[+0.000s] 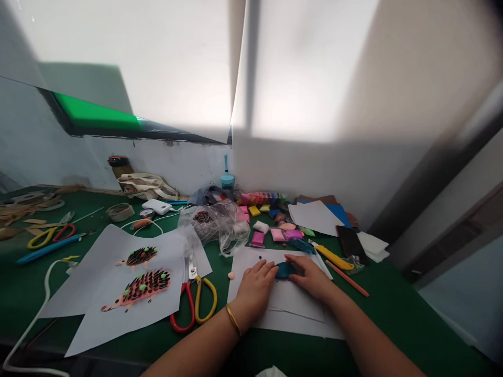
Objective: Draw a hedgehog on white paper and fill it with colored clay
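On a stack of white paper (294, 309) lies a dark blue, slightly crinkled piece of what looks like modelling clay (284, 270); whether it is wrapped cannot be made out. My left hand (255, 285), with a gold bangle at the wrist, rests palm down, its fingers stretched out and their tips at the blue piece's left edge. From the other side my right hand (312, 276) touches it, thumb and forefinger spread apart round its right end. A tiny dark ball (260, 257) sits on the paper beyond my left fingers.
Scissors (192, 301) and paper with two clay hedgehogs (146, 287) lie left. Behind are a plastic bag (220, 222) and coloured clay packets (257, 239). A yellow cutter (334, 257), an orange stick (348, 278) and a dark phone-like slab (351, 243) lie right.
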Motion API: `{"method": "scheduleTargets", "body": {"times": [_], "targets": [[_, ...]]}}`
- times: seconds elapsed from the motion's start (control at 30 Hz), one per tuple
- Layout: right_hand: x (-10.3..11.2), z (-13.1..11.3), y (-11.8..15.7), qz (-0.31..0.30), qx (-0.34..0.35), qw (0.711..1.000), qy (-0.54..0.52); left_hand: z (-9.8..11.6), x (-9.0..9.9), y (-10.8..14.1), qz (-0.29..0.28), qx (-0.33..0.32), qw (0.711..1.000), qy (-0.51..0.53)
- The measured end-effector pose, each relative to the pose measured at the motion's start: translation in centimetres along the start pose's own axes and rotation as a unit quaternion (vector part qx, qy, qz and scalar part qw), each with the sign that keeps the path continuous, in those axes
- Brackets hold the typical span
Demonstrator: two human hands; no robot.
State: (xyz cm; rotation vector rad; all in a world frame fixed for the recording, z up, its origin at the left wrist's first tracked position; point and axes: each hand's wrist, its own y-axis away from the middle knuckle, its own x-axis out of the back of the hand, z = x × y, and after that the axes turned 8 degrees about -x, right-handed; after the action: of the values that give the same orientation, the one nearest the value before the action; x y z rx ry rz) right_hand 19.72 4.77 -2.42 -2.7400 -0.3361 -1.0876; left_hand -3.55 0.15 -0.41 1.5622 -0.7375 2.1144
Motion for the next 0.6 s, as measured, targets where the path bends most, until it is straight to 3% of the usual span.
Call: {"method": "scheduleTargets", "body": {"times": [0.1,0.33,0.6], "targets": [[-0.2,0.5,-0.1,0.015,-0.011,0.999,-0.035,0.0,-0.1,-0.1,-0.03,-0.024,0.999,-0.012],[-0.2,0.8,-0.7,0.08,-0.06,0.995,0.009,0.1,0.6,-0.3,-0.052,-0.027,0.998,-0.009],[0.2,0.3,0.0,0.08,-0.058,0.993,0.061,-0.1,1.1,-1.2,-0.007,0.028,0.998,0.049]]}}
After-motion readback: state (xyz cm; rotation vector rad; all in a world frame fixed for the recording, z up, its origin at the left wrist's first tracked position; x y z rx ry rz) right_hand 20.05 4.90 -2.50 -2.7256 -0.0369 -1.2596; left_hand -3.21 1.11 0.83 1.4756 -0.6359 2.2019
